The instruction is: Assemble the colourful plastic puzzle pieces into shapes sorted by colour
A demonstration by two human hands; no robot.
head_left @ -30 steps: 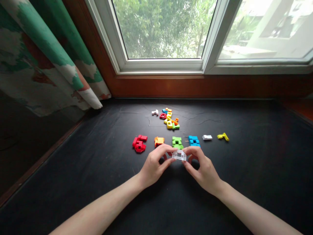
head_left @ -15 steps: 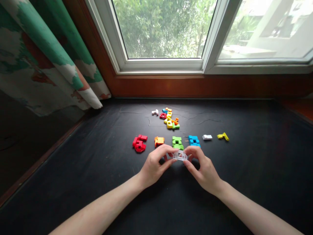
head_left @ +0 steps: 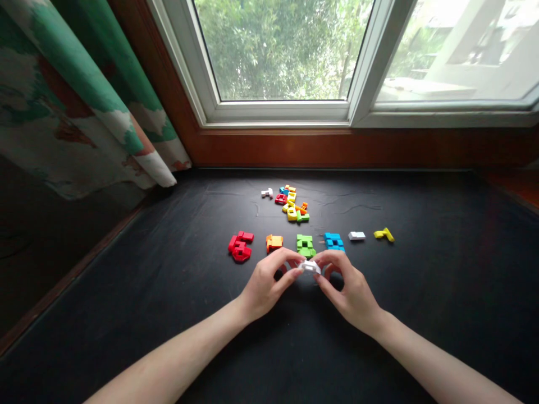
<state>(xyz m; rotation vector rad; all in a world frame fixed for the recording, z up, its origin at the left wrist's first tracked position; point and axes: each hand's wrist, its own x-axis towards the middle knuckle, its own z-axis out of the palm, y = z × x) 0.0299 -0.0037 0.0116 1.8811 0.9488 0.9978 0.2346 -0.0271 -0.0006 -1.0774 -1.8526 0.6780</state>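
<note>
A small white, partly see-through plastic toy piece (head_left: 310, 267) is pinched between my two hands, over the near side of the row of toys. My left hand (head_left: 268, 284) grips its left end with thumb and fingertips. From the other side, my right hand (head_left: 348, 287) holds the right end the same way. Just beyond the fingers lie a green toy block (head_left: 305, 244) and a blue toy block (head_left: 334, 242). An orange toy block (head_left: 274, 242) is past my left hand, partly covered by it. Farther left sits a red toy block (head_left: 241, 247) shaped like a 6.
Right of the blue block lie a white piece (head_left: 357, 236) and a yellow angled piece (head_left: 384, 235). Behind the row is a loose cluster of coloured pieces (head_left: 291, 213), with a pale piece (head_left: 267, 193) beside it. A curtain (head_left: 143, 151) hangs at left; a window stands behind the black tabletop (head_left: 269, 353).
The white piece has been tipped between my fingers, so its openings no longer show and a brighter face is seen. Both hands have barely shifted; the other toys lie as before.
</note>
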